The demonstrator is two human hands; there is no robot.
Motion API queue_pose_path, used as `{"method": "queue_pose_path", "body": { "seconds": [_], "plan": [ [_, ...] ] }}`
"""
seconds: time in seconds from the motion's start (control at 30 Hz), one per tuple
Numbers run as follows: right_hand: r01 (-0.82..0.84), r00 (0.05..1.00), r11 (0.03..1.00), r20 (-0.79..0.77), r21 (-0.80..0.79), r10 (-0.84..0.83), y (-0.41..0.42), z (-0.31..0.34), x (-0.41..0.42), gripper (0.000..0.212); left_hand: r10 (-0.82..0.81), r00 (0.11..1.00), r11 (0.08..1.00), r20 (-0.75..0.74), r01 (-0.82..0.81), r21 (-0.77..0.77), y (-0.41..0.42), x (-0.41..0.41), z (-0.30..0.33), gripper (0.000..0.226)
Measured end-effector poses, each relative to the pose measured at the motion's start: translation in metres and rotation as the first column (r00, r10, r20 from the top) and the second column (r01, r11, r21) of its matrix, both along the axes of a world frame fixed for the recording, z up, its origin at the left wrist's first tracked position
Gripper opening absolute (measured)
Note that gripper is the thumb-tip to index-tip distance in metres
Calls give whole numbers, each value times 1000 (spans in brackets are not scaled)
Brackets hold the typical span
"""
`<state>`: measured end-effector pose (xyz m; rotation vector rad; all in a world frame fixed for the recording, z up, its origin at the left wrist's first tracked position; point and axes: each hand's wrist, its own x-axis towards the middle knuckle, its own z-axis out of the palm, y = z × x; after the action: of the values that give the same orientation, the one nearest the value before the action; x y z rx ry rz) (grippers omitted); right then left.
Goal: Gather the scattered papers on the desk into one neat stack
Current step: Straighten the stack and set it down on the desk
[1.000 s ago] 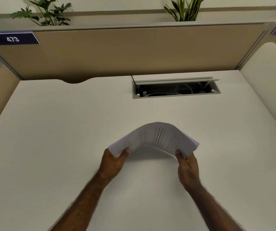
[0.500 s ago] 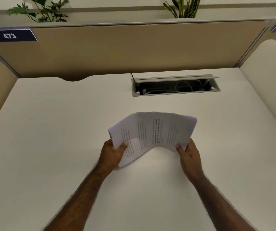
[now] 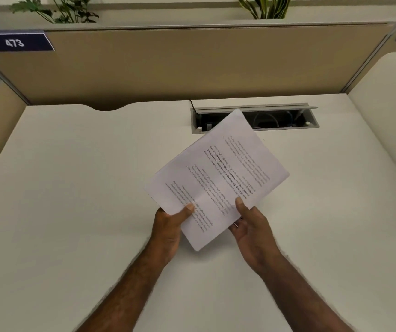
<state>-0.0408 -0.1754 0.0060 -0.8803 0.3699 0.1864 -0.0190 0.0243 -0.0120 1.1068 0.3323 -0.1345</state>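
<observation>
Head view, nearest first: two bare forearms rising from the bottom edge, elbows cut off. Left hand (image 3: 169,227) closed on the near left edge of the papers (image 3: 216,182), thumb on top, remaining fingers hidden beneath. Right hand (image 3: 249,224) gripping the near right edge, thumb pressed on the printed face, a few fingertips (image 3: 234,225) peeking out under the sheets.

Papers held clear of the desk (image 3: 72,188), turned diagonally, far corner overlapping the cable tray (image 3: 285,117) in the picture. No loose sheets visible anywhere else on the desktop, so gathering probably finished; squaring up and setting down likely remaining.

Handling, as a judgement: light, thin, floppy; prone to sagging or fanning when held by one end only. Smooth sheets liable to slide across each other under a slack pinch. Best taken at opposite long edges, mid-length, then tapped on edge against the desk for alignment. Corners easily bent, so a gentle tap.

Hard to make out: number of sheets, since only the top face shows; edge alignment too fine to judge; body text too small for reading, bold line only partly legible. Underside of the papers hidden.

Farther back: cable tray open, wires dim inside. Beyond it the tan partition (image 3: 192,65), a dark label reading 473 (image 3: 15,43) at its left, a second label cut off at right. Plants (image 3: 58,8) above, tops cropped.
</observation>
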Motion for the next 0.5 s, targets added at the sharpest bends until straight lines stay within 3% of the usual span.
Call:
{"method": "queue_pose_path", "body": {
  "seconds": [0.1, 0.27, 0.37, 0.5],
  "plan": [
    [74, 997, 997, -1, -3, -74, 12, 7, 5, 49, 12, 1000, 992, -6, -13, -128, -17, -7, 0, 62],
    [124, 991, 950, 80, -285, -105, 5, 15, 14, 32, 33, 999, 982, -3, -33, -188, -16, -6, 7, 60],
    [141, 984, 902, 159, -407, -82, -9, 24, 16, 26, 58, 998, 994, 40, -54, -91, 7, 9, 21, 45],
    [174, 963, 784, 269, -596, -9, -28, 40, 14, 29, -98, 969, 980, 227, 55, 189, 32, 34, 56, 38]
  ]
}}
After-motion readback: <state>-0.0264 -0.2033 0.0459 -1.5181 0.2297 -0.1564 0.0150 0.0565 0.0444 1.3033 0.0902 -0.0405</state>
